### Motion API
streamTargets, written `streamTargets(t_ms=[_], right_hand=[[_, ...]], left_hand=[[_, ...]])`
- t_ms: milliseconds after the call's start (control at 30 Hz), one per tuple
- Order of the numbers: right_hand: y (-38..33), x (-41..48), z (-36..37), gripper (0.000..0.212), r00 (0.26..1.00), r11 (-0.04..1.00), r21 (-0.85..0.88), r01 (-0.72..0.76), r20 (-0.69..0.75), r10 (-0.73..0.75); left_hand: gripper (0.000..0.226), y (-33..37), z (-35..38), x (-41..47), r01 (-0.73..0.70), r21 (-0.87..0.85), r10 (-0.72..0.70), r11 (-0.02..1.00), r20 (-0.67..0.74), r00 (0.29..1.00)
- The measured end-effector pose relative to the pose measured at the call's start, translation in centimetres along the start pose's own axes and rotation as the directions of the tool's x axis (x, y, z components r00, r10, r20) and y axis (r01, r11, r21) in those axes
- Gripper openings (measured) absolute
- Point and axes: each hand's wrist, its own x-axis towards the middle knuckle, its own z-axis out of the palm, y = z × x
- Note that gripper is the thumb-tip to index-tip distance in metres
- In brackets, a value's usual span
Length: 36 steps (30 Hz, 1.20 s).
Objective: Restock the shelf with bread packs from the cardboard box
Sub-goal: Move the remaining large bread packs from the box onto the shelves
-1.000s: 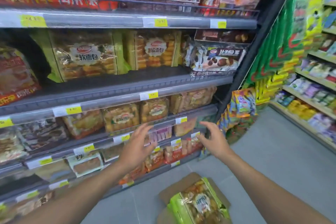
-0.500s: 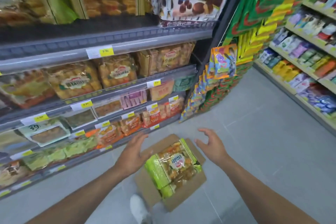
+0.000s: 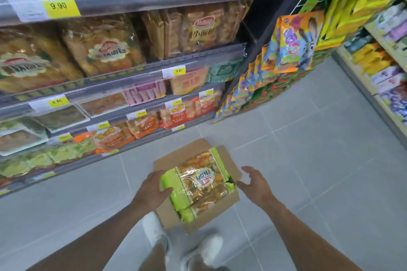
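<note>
Grey tiled floor [image 3: 308, 160], yellow price tag reading 9.90 [image 3: 58, 5] on a shelf edge, colourful cartoon-rabbit snack bags [image 3: 295, 44] hung on a rack at the aisle end, orange packets [image 3: 143, 125] lay low down, white shoes [image 3: 211, 246] stood below.

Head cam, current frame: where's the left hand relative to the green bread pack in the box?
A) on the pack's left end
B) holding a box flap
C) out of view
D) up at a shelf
A: the left hand rests against the green left end of the bread pack lying in the cardboard box, while the right hand is open just off the pack's right end.
</note>
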Motion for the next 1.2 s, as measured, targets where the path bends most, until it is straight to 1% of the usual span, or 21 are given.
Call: streamTargets(t_ms=[100,200,267,367,433,500,567,667,767,867,967,1067,1133,1200], right_hand=[[2.0,3.1,0.2,0.060,0.996,0.998,-0.052,-0.043,0.077,0.047],[3.9,6.5,0.8,0.064,0.983,0.990,-0.128,-0.059,0.163,0.080],[5.1,9.4,1.5,0.064,0.972,0.985,-0.161,-0.057,0.216,0.091],[6.5,13.7,3.3,0.061,0.959,0.982,-0.186,-0.042,0.267,0.092],[7.3,16.4,4.6,0.058,0.956,0.984,-0.173,-0.042,0.280,0.090],[8.4,19.1,6.4,0.052,0.949,0.987,-0.153,-0.043,0.304,0.088],[10.2,22.0,8.6,0.046,0.941,0.987,-0.148,-0.059,0.321,0.105],[12.2,25.8,12.0,0.042,0.939,0.984,-0.168,-0.062,0.326,0.115],[13.2,29.1,15.0,0.047,0.939,0.984,-0.167,-0.065,0.323,0.117],[14.0,32.2,17.7,0.051,0.944,0.989,-0.106,-0.107,0.301,0.134],[14.2,34.6,19.7,0.060,0.962,0.996,-0.030,-0.089,0.256,0.093],[14.7,36.7,21.2,0.064,0.957,0.992,0.093,-0.086,0.286,0.056],[15.2,37.7,21.9,0.062,0.958,0.988,0.116,-0.106,0.279,0.070],[16.2,38.8,22.3,0.059,0.966,0.991,0.090,-0.094,0.248,0.069]], left_hand=[[0.070,-0.6,2.0,2.6,0.109,-0.077,-0.109,0.991,0.005,0.994],[0.071,-1.3,4.2,4.8,0.221,-0.186,-0.227,0.957,-0.011,0.974],[0.070,-2.2,6.0,6.3,0.293,-0.288,-0.309,0.912,-0.011,0.951],[0.064,-4.4,9.4,8.3,0.401,-0.428,-0.439,0.810,0.010,0.898],[0.061,-5.6,11.8,9.5,0.460,-0.468,-0.510,0.754,0.023,0.860],[0.059,-6.5,14.1,10.5,0.509,-0.493,-0.552,0.706,0.067,0.831],[0.059,-7.7,16.3,11.9,0.545,-0.487,-0.582,0.683,0.088,0.808],[0.064,-9.8,18.7,14.4,0.551,-0.471,-0.588,0.689,0.080,0.805],[0.072,-12.2,20.4,17.5,0.567,-0.484,-0.617,0.666,0.069,0.784],[0.083,-14.0,21.7,20.9,0.573,-0.501,-0.636,0.648,0.058,0.770],[0.090,-15.2,22.6,23.8,0.558,-0.574,-0.652,0.600,0.055,0.756],[0.084,-16.6,23.3,25.9,0.514,-0.669,-0.633,0.537,0.083,0.769],[0.076,-16.9,23.5,26.9,0.498,-0.716,-0.612,0.489,0.125,0.781],[0.060,-16.8,23.6,27.4,0.486,-0.741,-0.589,0.463,0.153,0.794]])
